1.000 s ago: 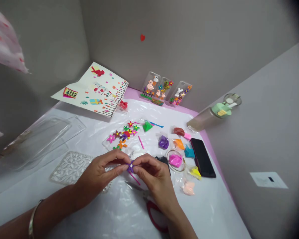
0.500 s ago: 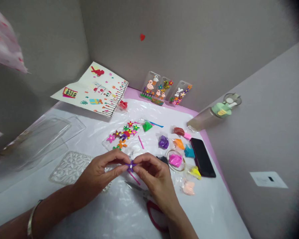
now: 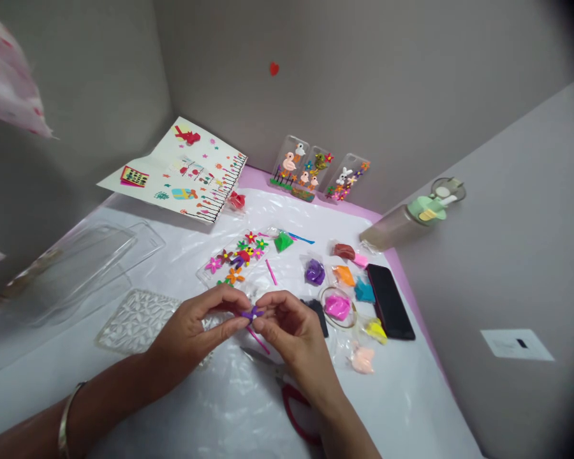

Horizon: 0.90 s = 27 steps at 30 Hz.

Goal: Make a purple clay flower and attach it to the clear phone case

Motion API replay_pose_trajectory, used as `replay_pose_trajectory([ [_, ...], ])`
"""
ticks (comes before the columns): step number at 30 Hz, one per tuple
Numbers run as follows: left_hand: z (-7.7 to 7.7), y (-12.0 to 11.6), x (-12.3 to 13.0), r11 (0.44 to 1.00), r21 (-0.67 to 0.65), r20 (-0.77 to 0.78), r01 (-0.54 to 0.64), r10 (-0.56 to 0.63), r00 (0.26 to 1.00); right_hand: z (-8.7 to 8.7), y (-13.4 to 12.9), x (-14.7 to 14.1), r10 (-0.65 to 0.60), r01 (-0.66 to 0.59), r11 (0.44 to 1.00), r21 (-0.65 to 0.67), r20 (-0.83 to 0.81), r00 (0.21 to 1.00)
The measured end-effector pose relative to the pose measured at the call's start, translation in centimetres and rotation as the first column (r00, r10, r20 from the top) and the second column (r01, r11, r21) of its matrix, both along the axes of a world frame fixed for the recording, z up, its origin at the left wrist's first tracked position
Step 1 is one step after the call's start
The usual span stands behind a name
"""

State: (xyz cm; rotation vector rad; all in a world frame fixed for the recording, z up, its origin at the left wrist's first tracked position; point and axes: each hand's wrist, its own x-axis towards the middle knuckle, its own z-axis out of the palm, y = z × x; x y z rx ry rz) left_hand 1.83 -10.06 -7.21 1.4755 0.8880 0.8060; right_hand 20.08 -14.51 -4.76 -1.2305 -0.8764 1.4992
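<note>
A small purple clay flower (image 3: 253,315) with a white centre is pinched between my two hands. My left hand (image 3: 198,328) has thumb and fingertips closed on its left petals. On the other side, my right hand (image 3: 294,335) grips its right petals the same way. Just under the fingertips a pink stick tool (image 3: 259,342) lies on the table. Scissors with red handles (image 3: 294,411) lie partly hidden beneath my right hand. Beyond the hands is a clear phone case (image 3: 210,275) decorated with colourful clay flowers and a small figure.
Bagged clay lumps, among them purple (image 3: 314,272) and pink (image 3: 337,307), lie at right near a black phone (image 3: 390,302). A bottle (image 3: 402,223) leans behind them. Decorated cases (image 3: 289,162) stand against the wall. A textured clear mat (image 3: 136,322) and clear plastic trays (image 3: 71,268) lie left.
The purple flower has tilted between my fingertips, so its face shows flatter. Both hands keep nearly the same place and grip.
</note>
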Motion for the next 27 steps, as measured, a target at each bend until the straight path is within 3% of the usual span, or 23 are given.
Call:
replay_pose_trajectory([
  [4,0.0,0.4,-0.4,1.0,-0.015,-0.031,0.0,0.0,1.0,-0.1,0.1,0.2,0.04,-0.043,0.999,-0.028,-0.091,0.995],
  [11,-0.2,1.1,-0.6,0.99,-0.106,-0.014,0.098,-0.1,0.995,-0.3,0.1,0.1,0.056,-0.06,0.998,-0.027,-0.135,0.989],
  [17,-0.1,1.2,-0.7,0.982,-0.021,-0.028,0.187,-0.188,0.982,-0.3,0.1,0.1,0.08,-0.088,0.995,-0.047,-0.161,0.984],
  [27,0.1,1.3,-0.7,0.985,-0.045,0.005,0.165,-0.165,0.986,-0.4,0.2,0.0,0.054,-0.062,0.996,-0.058,-0.119,0.991],
])
